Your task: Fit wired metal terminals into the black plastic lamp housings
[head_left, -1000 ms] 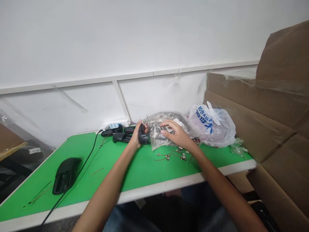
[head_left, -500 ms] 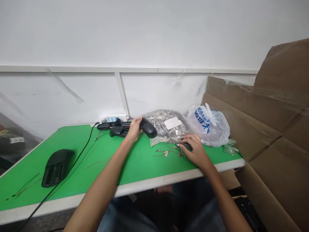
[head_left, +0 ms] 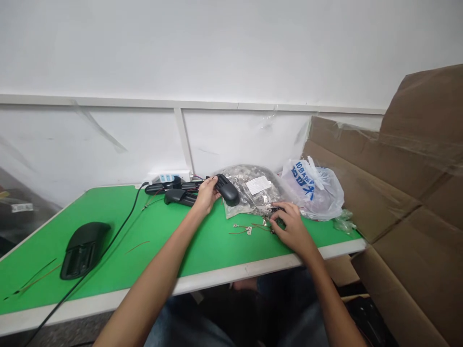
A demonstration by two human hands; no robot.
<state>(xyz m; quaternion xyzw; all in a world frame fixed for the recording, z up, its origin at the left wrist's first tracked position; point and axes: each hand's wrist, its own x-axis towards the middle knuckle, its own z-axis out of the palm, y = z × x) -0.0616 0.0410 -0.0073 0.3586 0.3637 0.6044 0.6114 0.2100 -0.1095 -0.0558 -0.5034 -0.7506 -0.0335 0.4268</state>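
Note:
My left hand grips a black rounded plastic housing with a slot-like recess in it. It is held up at the left edge of a clear plastic bag of small metal parts. By the bag's front right corner, my right hand has thumb and forefinger curled together in a loop. Whatever is at its fingertips is too small to make out. Small metal contacts with thin red wires lie on the green table just left of that hand.
More black housings lie by a white power strip. Another housing sits at left beside a black cable. Loose wires lie near the table's left end. A white plastic bag and large cardboard stand at right.
My left hand has shifted slightly right with the black housing, which now tilts more steeply. My right thumb and forefinger have curled into a rounder loop beside the metal parts.

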